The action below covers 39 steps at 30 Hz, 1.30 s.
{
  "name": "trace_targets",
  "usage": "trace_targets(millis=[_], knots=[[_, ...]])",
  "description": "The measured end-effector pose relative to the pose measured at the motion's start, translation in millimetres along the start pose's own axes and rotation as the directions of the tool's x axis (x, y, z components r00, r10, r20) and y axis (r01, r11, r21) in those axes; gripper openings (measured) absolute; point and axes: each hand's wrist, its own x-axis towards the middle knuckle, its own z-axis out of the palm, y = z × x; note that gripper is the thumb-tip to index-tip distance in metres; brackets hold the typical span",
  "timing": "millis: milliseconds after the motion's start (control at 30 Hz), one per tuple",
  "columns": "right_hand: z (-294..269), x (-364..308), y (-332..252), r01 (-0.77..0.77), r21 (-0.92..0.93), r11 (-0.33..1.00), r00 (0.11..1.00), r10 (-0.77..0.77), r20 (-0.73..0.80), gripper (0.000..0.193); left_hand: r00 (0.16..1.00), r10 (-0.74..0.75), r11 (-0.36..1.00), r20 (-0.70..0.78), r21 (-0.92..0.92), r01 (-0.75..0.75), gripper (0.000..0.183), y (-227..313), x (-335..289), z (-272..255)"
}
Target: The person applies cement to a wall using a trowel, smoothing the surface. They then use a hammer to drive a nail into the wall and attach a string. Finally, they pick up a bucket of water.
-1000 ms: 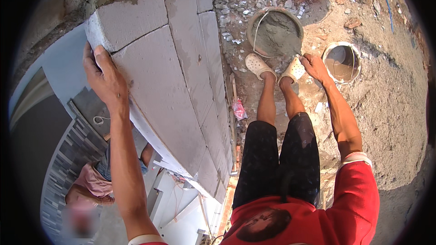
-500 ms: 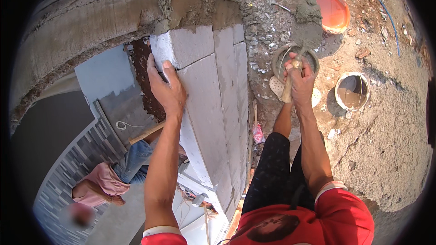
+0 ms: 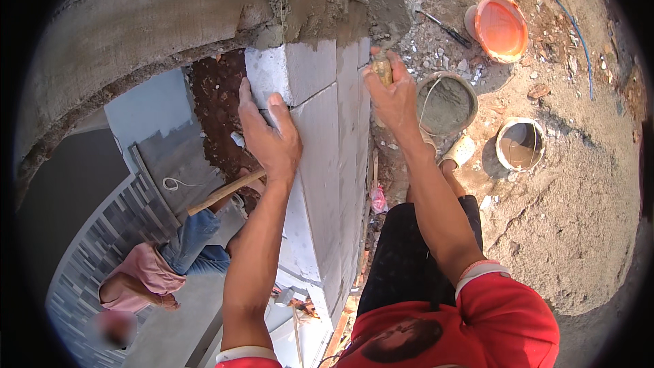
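Observation:
My left hand point(image 3: 274, 142) rests at the corner of a pale lightweight block point(image 3: 310, 71) at the wall's far end, thumb and fingers spread along its edge. In my right hand point(image 3: 396, 99) is the wooden handle of a trowel point(image 3: 385, 0), fingers wrapped round it. The trowel's blade points away from me, coated in grey mortar, just right of the wall's far end. Wet mortar point(image 3: 310, 17) lies smeared on the concrete beyond the block. Large joined blocks form the wall point(image 3: 317, 163) running toward me.
A mortar bucket point(image 3: 475, 103), an orange-lined bucket point(image 3: 475, 24) and a bucket of murky water point(image 3: 502, 153) stand on the rubble ground at right, near a blue hose point(image 3: 575, 17). Left and below, a person in pink point(image 3: 146, 269) sits by a wooden handle point(image 3: 228, 191). A string point(image 3: 280, 0) hangs at the corner.
My right hand has moved left with the trowel, from over the mortar bucket to beside the wall. My left hand stays on the block. The view has shifted slightly.

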Motion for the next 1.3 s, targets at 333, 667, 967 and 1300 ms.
trace_targets(millis=[333,667,967,1300], knots=[[-36.5,44.6,53.2,-0.543,0.012,0.84,0.808,0.518,0.281,0.04,0.998,0.05,0.999,-0.035,0.018,-0.05,0.062,-1.0,-0.9,2.4],[-16.2,127.7,52.9,-0.301,-0.258,0.918,0.906,0.359,0.224,0.042,0.998,0.05,0.999,-0.041,0.004,-0.05,0.063,-1.5,0.7,2.2],[-45.4,96.9,22.7,-0.266,-0.06,0.962,0.897,0.27,0.349,0.032,0.998,0.053,0.998,-0.043,0.026,-0.052,0.063,-1.0,0.1,2.3],[-21.2,10.1,26.2,0.092,-0.444,0.892,0.789,-0.337,-0.514,0.055,0.998,0.05,0.998,-0.028,0.036,-0.049,0.062,-1.1,0.6,1.7]])
